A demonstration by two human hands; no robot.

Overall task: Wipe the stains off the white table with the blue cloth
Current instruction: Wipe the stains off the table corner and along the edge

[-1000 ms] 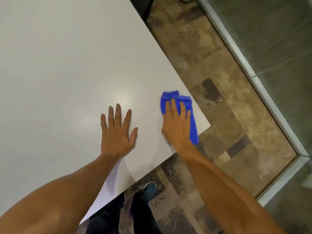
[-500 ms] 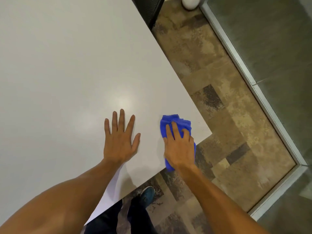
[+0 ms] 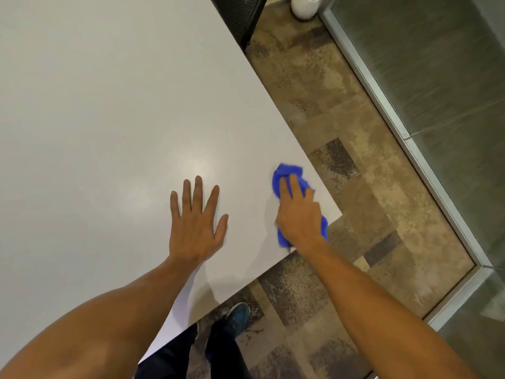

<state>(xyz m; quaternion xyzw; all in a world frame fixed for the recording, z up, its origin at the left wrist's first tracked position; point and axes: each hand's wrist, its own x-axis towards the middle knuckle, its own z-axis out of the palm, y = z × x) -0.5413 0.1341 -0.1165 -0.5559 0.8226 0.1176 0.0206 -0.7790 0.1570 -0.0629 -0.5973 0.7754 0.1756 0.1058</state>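
Observation:
The white table (image 3: 109,110) fills the left and centre of the head view, with its near right corner by my hands. A bunched blue cloth (image 3: 287,173) lies on that corner under my right hand (image 3: 299,214), which presses down and grips it; blue shows past the fingertips and at the wrist. My left hand (image 3: 195,220) lies flat on the tabletop with fingers spread, to the left of the cloth and holding nothing. I can make out no stains on the surface.
Patterned brown floor (image 3: 341,119) lies beyond the table's right edge. A glass wall with a metal frame (image 3: 404,138) runs along the right. A white pot (image 3: 303,6) and a dark mesh object (image 3: 240,17) stand at the top. My feet (image 3: 237,315) show below the table edge.
My right hand slid the cloth toward the table's near edge, then back a little toward the corner, and the cloth has bunched up. My left hand stayed flat in place.

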